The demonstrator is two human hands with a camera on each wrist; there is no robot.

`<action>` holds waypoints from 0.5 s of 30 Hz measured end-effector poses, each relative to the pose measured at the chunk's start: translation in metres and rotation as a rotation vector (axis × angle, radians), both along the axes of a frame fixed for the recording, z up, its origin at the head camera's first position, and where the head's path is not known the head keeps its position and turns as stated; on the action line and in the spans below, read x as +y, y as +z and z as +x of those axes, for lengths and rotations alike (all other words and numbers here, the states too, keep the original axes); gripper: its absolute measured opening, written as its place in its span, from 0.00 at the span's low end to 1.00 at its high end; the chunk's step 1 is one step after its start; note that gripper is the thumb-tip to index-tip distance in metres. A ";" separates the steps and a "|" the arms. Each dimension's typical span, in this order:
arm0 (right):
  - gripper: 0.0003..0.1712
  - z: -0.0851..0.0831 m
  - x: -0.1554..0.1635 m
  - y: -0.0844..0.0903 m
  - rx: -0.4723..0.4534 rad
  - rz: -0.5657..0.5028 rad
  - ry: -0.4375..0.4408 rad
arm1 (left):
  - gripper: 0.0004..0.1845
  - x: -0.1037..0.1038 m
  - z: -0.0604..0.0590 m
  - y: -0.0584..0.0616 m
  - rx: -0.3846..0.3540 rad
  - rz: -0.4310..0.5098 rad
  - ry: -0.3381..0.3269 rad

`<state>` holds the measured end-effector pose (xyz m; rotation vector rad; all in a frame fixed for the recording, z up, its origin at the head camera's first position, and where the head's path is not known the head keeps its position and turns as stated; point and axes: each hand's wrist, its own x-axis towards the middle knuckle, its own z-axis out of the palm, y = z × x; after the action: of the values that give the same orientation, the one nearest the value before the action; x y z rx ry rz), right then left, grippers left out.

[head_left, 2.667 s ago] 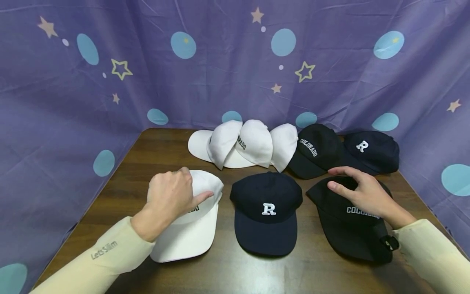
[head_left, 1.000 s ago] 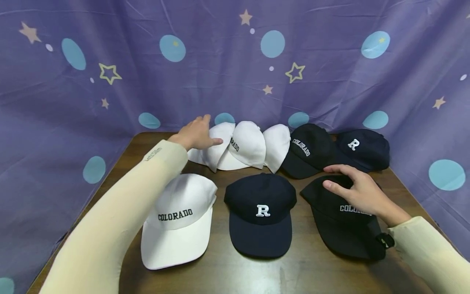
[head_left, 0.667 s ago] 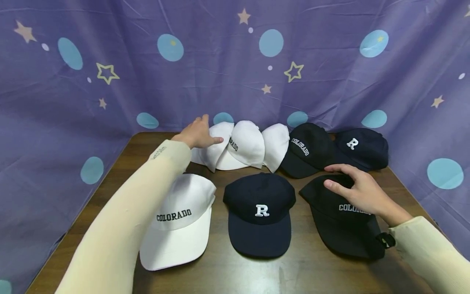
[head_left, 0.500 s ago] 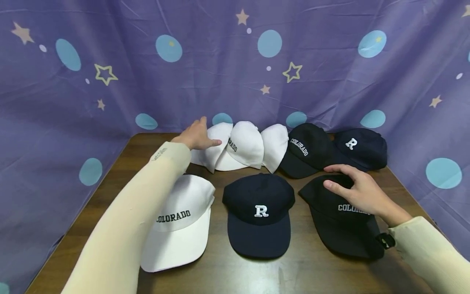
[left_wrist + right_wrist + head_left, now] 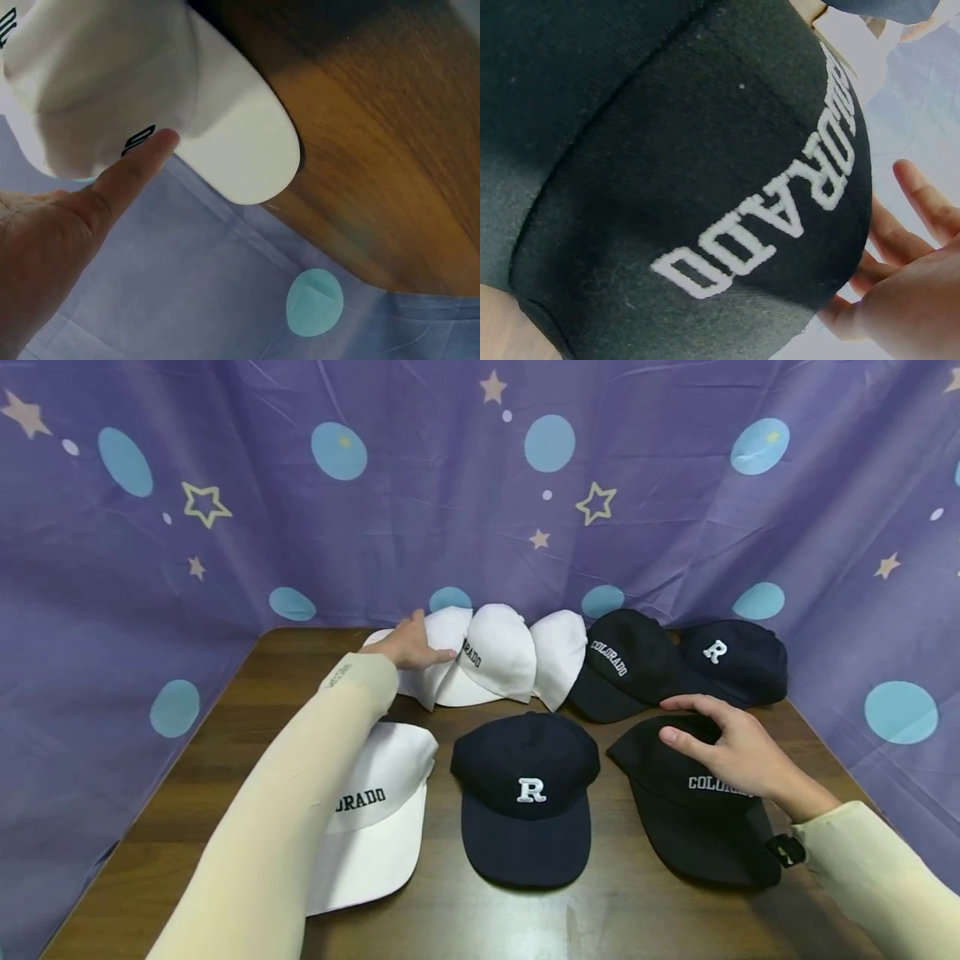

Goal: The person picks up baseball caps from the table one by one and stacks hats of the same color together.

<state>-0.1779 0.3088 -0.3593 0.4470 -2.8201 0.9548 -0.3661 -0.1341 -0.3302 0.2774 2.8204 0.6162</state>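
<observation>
Your left hand at the back-left white cap and right hand at the front black cap spread digits apart, seemingly to suit such roundness.

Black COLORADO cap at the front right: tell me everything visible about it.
The black cap looks like woven fabric, with white, embroidered-looking COLORADO lettering across the front of its crown and a seam where crown meets brim. It sits crown up on the wooden table, brim toward the wearer. The right hand arches over the crown, hiding the last letters in the head view; whether it touches is unclear.
</observation>
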 end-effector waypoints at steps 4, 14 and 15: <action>0.25 0.000 0.001 0.000 0.002 -0.003 0.004 | 0.58 -0.002 -0.002 -0.004 -0.011 -0.007 -0.019; 0.25 0.001 0.002 -0.001 -0.003 -0.001 0.003 | 0.60 -0.006 -0.002 -0.006 -0.071 -0.058 0.014; 0.25 0.001 0.002 -0.001 -0.001 -0.001 0.003 | 0.60 -0.006 -0.002 -0.006 -0.072 -0.064 0.015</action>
<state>-0.1773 0.3105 -0.3608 0.4501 -2.8206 0.9581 -0.3678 -0.1397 -0.3357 0.2183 2.7693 0.5273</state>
